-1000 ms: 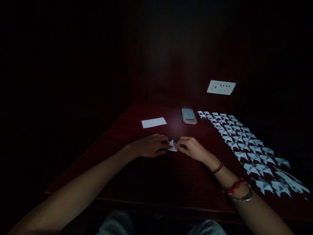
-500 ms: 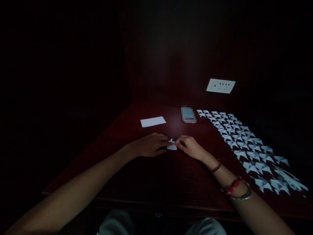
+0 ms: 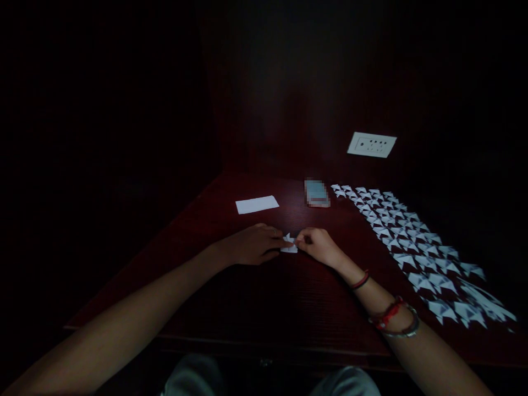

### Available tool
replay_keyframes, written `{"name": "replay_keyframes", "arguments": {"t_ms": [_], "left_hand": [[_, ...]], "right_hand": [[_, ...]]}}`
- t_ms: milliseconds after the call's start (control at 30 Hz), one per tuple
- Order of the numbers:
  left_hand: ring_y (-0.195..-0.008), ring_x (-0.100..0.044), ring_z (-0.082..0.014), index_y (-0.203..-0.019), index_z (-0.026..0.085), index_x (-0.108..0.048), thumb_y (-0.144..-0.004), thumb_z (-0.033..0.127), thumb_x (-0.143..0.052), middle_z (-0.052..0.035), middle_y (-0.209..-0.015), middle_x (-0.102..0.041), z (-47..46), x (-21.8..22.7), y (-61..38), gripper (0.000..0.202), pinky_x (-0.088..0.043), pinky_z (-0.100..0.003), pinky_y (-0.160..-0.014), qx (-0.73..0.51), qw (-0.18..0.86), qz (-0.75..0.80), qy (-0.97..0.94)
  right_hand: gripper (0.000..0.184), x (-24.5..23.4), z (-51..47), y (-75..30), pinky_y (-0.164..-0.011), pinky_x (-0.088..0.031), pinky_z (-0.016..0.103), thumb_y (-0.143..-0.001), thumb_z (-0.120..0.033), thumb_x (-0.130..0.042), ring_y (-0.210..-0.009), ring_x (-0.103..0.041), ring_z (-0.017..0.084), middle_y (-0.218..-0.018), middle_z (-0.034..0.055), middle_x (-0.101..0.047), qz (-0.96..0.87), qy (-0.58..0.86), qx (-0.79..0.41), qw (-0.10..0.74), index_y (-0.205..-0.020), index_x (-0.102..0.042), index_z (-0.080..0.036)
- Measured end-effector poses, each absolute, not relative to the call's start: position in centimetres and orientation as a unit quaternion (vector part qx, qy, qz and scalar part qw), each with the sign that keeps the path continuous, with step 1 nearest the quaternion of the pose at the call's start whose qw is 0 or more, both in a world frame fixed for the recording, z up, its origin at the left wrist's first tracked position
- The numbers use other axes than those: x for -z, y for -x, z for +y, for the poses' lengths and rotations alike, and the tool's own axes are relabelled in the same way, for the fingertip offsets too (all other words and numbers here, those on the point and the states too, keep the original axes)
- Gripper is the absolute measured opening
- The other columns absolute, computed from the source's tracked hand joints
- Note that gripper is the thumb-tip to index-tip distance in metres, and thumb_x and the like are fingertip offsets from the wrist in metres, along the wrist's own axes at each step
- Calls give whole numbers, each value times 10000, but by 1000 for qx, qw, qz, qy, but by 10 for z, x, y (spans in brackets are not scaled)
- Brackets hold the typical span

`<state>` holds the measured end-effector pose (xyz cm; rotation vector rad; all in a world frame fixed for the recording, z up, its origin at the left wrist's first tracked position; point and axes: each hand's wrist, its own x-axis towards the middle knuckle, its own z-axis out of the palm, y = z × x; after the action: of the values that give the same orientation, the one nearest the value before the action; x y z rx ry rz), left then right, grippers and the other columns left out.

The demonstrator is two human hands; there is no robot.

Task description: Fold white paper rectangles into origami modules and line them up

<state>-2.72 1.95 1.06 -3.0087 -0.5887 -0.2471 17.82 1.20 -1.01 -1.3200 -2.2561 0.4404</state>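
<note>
A small white piece of folded paper point(image 3: 289, 245) lies on the dark red table point(image 3: 264, 297) in the middle of the view. My left hand point(image 3: 251, 245) pinches its left side with fingers curled. From the right, my right hand point(image 3: 318, 245) pinches the other side; cord and metal bracelets circle that wrist. Both hands rest low on the tabletop. The scene is very dim.
Several folded white paper pieces point(image 3: 416, 253) lie in rows along the right side of the table. A flat white slip of paper point(image 3: 257, 204) and a phone point(image 3: 317, 193) lie farther back. A white wall socket point(image 3: 372, 144) sits on the dark wall behind.
Both hands have stayed on the small paper; the right hand's fingers have shifted slightly left and closed tighter on it. The view has drifted a little.
</note>
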Motion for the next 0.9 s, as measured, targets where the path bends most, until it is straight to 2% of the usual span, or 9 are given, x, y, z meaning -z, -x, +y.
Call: {"name": "replay_keyframes", "arguments": {"t_ms": [233,500,633,900], "left_hand": [[-955,-445,-164,-1140,275,-435,-826,239,-411,-25,-1059,-491,21,-10,27,317,-292,-313,-851,72,37,-185,979],[-931,-446,-159,-1175,265,-396,-838,243,-391,-28,-1054,-488,20,-8,26,338,-294,-305,-839,74,43,-187,979],[-893,-454,-144,-1170,259,-405,-847,207,-367,-32,-1033,-490,21,-6,25,329,-310,-284,-810,78,47,-188,978],[-946,-420,-165,-1183,257,-392,-806,125,-404,-52,-1091,-446,21,-2,24,399,-310,-293,-813,62,50,-212,974]], "right_hand": [[121,12,13,-176,-551,-356,190,-687,-157,-462,-564,-508,88,-637,9,-593,-815,500,-168,241,-648,-576,-156],[95,11,12,-175,-531,-351,184,-659,-153,-484,-548,-498,86,-615,3,-581,-805,511,-175,246,-637,-576,-156],[88,11,11,-176,-520,-345,181,-653,-150,-486,-544,-494,84,-603,-3,-571,-801,513,-180,250,-625,-569,-155],[83,13,11,-176,-536,-358,185,-656,-144,-493,-548,-494,83,-606,-7,-568,-798,512,-185,258,-625,-569,-156]]}}
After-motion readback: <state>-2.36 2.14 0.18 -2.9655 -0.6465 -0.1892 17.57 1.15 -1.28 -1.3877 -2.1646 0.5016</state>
